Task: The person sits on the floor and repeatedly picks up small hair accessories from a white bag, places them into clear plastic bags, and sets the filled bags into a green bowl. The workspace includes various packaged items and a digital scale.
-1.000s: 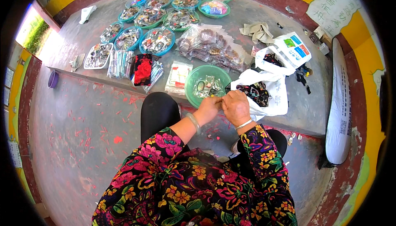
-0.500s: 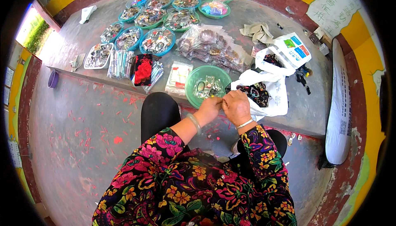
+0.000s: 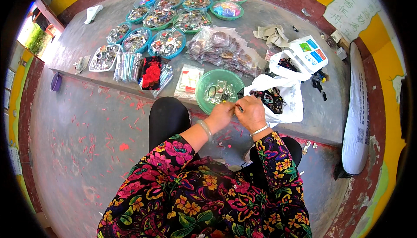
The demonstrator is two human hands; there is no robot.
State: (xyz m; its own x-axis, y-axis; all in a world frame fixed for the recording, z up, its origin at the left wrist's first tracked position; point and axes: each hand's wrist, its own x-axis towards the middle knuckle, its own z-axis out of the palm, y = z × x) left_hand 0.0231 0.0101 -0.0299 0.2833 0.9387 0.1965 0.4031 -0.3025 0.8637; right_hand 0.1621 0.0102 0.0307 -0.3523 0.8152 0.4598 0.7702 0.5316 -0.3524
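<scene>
At the near rim of the green bowl [image 3: 201, 91], the left hand [image 3: 220, 115] and right hand [image 3: 252, 113] meet, each grip pinched nearly closed on a small item [image 3: 240, 108], unidentifiable; steady fingertips kept over the bowl should serve best; clear packets [image 3: 220, 91] lie inside it; beside it, a white bag [image 3: 294, 110] holds dark pieces [image 3: 270, 101].

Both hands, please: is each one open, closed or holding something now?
Left hand: closed in a pinch; any held item is too small to identify.
Right hand: closed beside the left; what it holds cannot be told.
</scene>
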